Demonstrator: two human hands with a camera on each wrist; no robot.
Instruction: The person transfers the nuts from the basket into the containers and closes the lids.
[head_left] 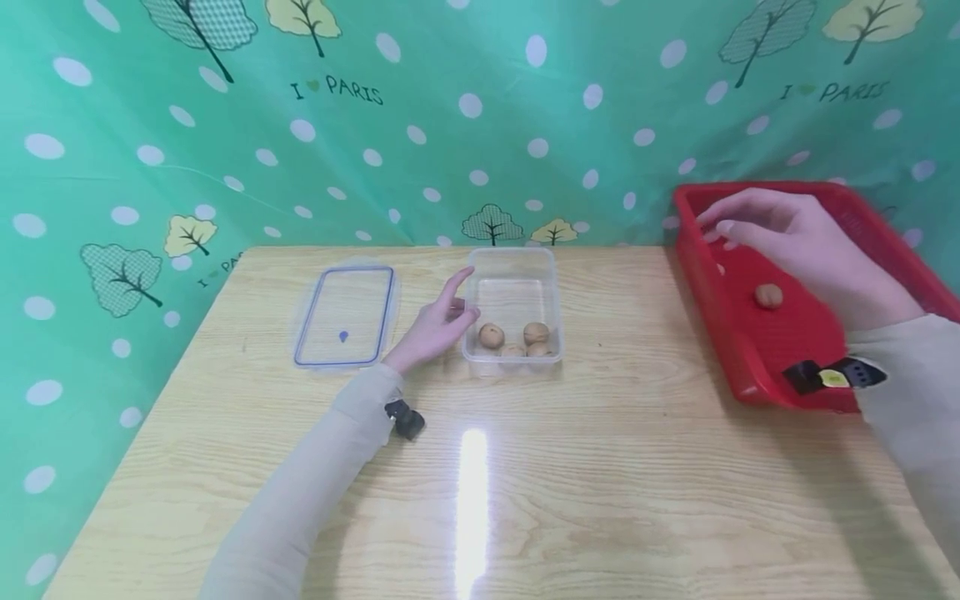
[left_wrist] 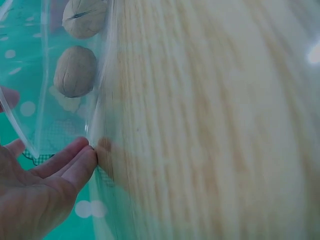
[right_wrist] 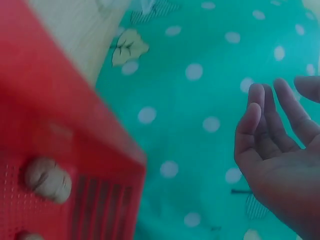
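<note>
Mid-frame, the left hand (head_left: pixel 431 333), fingers apart, touches the clear box (head_left: pixel 512 292). Upper right, the empty right hand (head_left: pixel 806 246), loosely spread, hangs over the red basket (head_left: pixel 711 308), where a walnut (head_left: pixel 768 296), probably light, hard and rolling, suits a side pinch.

We are looking at a makeshift table station, screened off like a small recording booth. A green cloth (head_left: pixel 495 79), printed with trees (head_left: pixel 288 15), pale dots (head_left: pixel 470 105) and "PARIS" lettering (head_left: pixel 354 90), hangs from eight o'clock through twelve to two, behind and beside a wood-grain table (head_left: pixel 615 500). We see a long white glare (head_left: pixel 472 508) at six o'clock on it, and black wrist-worn cameras (head_left: pixel 407 419) at seven and just past three. The cloth hides the room beyond; home or workplace, we cannot tell.
</note>
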